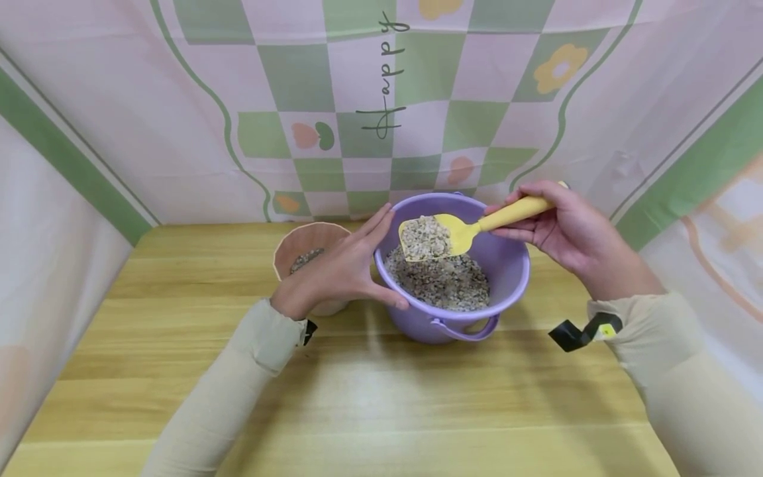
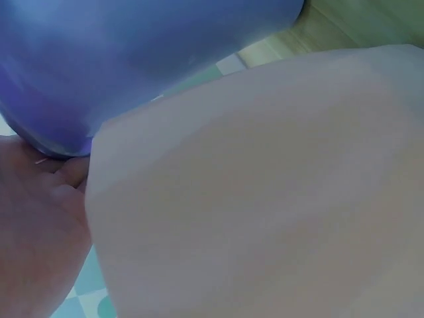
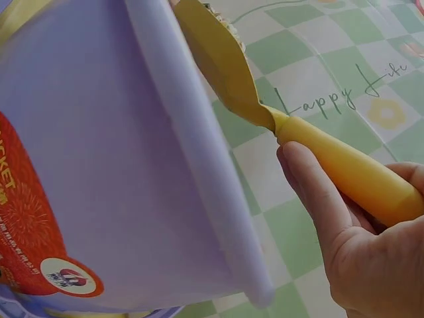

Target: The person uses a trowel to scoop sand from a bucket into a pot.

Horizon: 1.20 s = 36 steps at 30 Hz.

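Observation:
My right hand (image 1: 569, 228) grips the handle of a yellow toy shovel (image 1: 515, 212), thumb laid along it in the right wrist view. A heap of pale grainy gravel (image 1: 426, 238) lies on the shovel's blade, held over the mouth of a purple bucket (image 1: 417, 324). Darker gravel (image 1: 447, 288) covers the bucket's bottom. Against the bucket's left side rests my left hand (image 1: 346, 268), fingers extended along the rim and thumb at its near edge. Partly behind that hand stands a peach fluted pot (image 1: 292, 248) with some gravel inside; in the left wrist view its pale wall fills much of the picture.
Bucket and pot stand side by side on a wooden table (image 1: 369, 411), close to its back edge. A checkered green and white cloth (image 1: 363, 86) hangs right behind them. The bucket's purple carrying handle (image 1: 477, 334) hangs down at the front.

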Available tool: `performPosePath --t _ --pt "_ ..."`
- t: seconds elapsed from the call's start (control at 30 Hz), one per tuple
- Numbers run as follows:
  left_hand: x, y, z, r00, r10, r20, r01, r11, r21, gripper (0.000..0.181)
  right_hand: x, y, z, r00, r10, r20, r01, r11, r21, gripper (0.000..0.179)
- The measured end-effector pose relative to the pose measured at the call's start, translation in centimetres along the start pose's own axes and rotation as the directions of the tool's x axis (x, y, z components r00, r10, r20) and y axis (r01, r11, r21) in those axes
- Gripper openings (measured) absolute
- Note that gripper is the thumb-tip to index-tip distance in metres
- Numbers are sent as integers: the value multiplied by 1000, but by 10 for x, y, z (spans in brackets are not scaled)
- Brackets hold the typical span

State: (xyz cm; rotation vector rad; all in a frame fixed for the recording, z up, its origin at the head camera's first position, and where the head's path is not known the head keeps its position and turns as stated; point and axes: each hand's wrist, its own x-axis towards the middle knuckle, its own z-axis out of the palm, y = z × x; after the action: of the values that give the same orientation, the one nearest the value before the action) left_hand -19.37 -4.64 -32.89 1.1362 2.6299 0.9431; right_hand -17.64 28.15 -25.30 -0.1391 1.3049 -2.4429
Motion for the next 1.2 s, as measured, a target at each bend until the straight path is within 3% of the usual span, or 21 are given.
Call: performPosePath --t 0.57,0.63,0.73,0.9,1.07,1.2 --pt "-16 -8 -14 997 -75 5 75 997 -26 127 3 -8 16 997 -24 68 25 1000 -16 36" --pt "-21 -11 -18 995 -96 -10 96 995 -3 124 3 -9 19 998 -24 64 26 999 -22 34" --pt "-28 -18 -23 992 -112 -55 118 987 111 116 4 -11 23 999 -29 46 30 999 -31 32" --pt "-41 -34 -32 988 -79 -129 101 979 176 105 7 -11 31 999 -32 9 33 999 -36 30" --pt "-61 -52 -37 970 -180 -161 205 967 150 112 11 -8 38 999 -36 4 36 999 -26 28" --pt "-74 -64 -40 959 -261 -111 275 951 141 122 14 -7 44 998 -49 -31 48 998 -41 26"
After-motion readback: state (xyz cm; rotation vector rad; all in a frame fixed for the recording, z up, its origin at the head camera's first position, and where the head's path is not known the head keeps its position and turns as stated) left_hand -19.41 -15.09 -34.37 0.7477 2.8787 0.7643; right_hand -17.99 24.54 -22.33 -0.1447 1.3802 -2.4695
